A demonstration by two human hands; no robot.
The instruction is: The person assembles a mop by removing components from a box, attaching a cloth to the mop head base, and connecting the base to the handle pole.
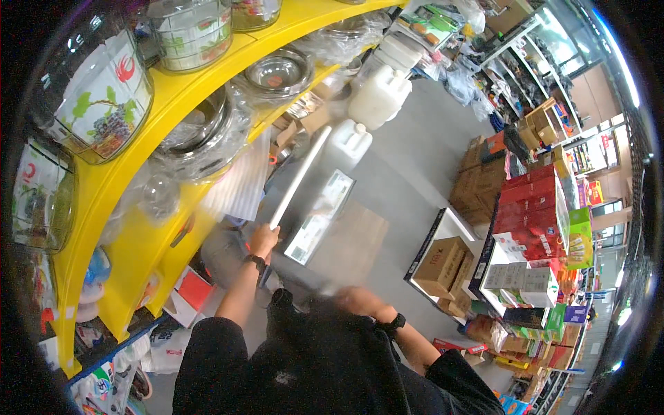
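My left hand is closed around the lower end of a long white stick, which slants up and away to the right. The stick's far end lies in front of a white plastic jerrycan on the floor. My right hand is close to my body at the lower middle. Motion smears its fingers, so I cannot make out whether it holds anything. Between and beyond my hands, a long white flat box lies beside a brown cardboard sheet.
Yellow shelves on the left carry glass jars and plastic-wrapped steel bowls. A second white jerrycan stands farther back. On the right are brown cartons, red boxes and stacked goods.
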